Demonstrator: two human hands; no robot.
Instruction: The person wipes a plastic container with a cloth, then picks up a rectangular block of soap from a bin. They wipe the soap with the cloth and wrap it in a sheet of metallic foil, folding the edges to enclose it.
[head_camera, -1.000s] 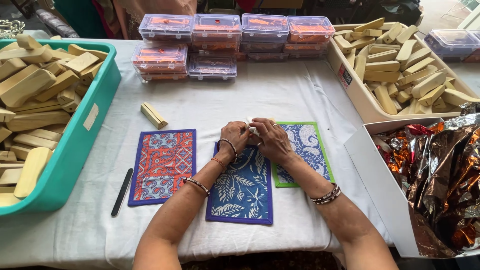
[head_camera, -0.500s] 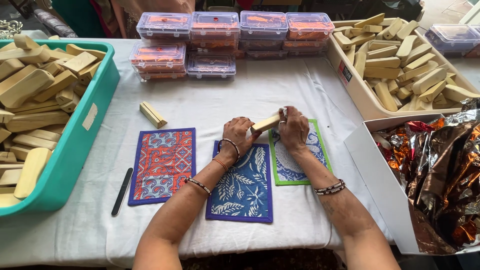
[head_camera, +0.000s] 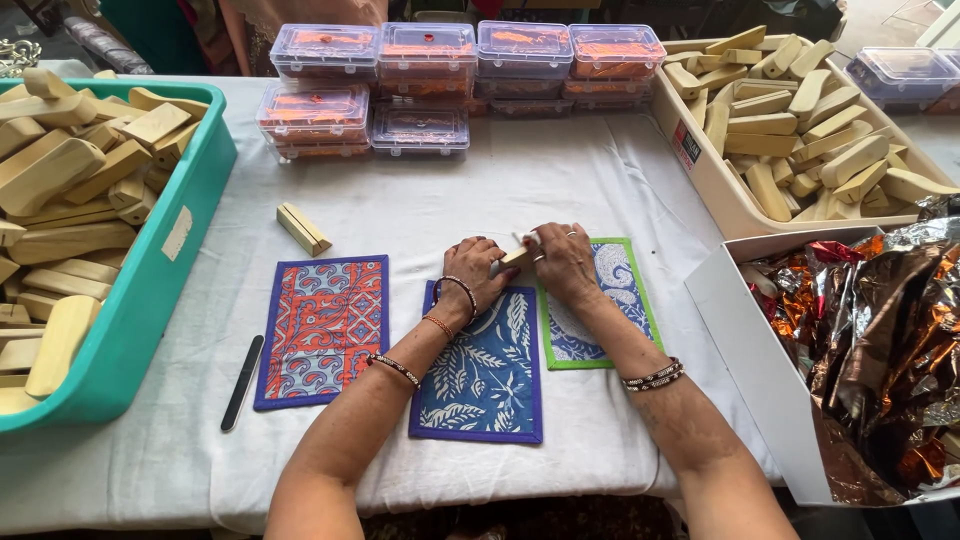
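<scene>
A small pale wooden block (head_camera: 516, 257) is gripped between the left hand (head_camera: 478, 272) and the right hand (head_camera: 562, 262), with the fingers of both closed around its two ends, so that it is kept just above the table, over the gap between the dark blue leaf-print mat (head_camera: 480, 370) and the green-bordered mat (head_camera: 595, 305). A scrap of white is seen at the top of the block, but what it is cannot be told. The three mats, the red-and-blue patterned mat (head_camera: 320, 330) among them, are laid side by side on the white tablecloth (head_camera: 560, 180), seemingly as padded work surfaces close to the body. A black nail file (head_camera: 241, 382) is left beside the red mat and a single wooden block (head_camera: 303, 228) lies above it, both within reach. Bulk blocks are kept apart in a teal bin (head_camera: 165, 290) on the left and a beige tray (head_camera: 700, 165) on the right; lidded clear plastic boxes (head_camera: 425, 75) are stacked at the back, and crumpled foil wrap (head_camera: 880, 340) fills a white box (head_camera: 745, 345).
</scene>
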